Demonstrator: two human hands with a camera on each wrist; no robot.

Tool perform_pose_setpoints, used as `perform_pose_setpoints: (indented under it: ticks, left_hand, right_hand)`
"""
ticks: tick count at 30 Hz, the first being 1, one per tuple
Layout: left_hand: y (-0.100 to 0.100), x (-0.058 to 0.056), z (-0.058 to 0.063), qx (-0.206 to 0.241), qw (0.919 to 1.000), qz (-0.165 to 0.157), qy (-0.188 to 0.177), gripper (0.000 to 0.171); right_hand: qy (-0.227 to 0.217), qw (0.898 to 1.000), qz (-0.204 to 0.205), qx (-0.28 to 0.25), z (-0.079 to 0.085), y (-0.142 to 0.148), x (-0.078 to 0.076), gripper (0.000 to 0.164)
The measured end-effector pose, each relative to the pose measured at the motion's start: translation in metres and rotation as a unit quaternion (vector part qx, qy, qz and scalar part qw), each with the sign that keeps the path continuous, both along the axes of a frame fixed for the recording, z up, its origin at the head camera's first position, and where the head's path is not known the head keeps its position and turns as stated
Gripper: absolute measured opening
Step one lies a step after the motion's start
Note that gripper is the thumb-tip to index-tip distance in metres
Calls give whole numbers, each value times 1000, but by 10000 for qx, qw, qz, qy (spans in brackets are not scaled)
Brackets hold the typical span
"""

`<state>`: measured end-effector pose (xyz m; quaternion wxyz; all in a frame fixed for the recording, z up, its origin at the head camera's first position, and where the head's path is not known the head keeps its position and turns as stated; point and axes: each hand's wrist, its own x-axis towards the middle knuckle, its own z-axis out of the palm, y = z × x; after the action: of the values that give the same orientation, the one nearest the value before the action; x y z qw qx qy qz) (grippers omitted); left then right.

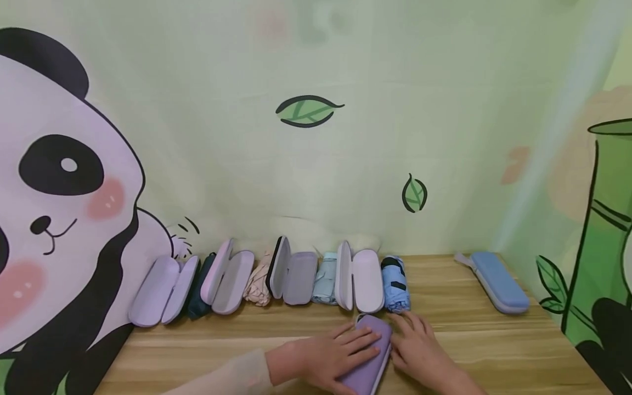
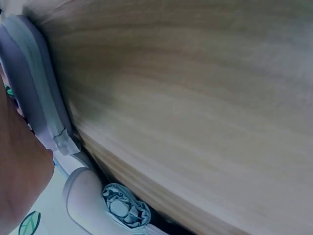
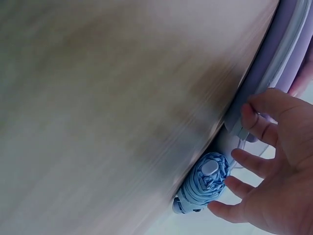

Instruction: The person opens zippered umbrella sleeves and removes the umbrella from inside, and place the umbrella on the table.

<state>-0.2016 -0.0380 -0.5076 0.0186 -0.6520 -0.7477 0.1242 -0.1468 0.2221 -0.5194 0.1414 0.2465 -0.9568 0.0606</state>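
1. Head view: purple zip case [image 1: 366,374] lies near 5 o'clock.
2. Left hand [image 1: 336,356] spreads over it; right hand [image 1: 424,351] pinches its zip [image 3: 283,53].
3. Seemingly unzipping; next move calls for drawing the zip round, case steadied.

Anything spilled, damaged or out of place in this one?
Nothing looks spilled or damaged. The one mild outlier is the blue case, closed and lying apart at the right of the table, while the lined-up cases stand open. The purple case under the left hand looks closed too.
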Motion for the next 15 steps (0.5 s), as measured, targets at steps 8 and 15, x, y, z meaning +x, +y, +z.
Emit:
perform_pose_setpoints:
  ticks: [8, 15]
  left_hand:
    - [2, -1, 0, 113, 9999, -43, 52, 88]
    - [5, 0, -10, 434, 9985, -344, 3, 86]
  right_hand:
    - [108, 9996, 245, -57, 6, 6, -7, 21]
    - [23, 9993, 343, -136, 10, 6, -7, 9]
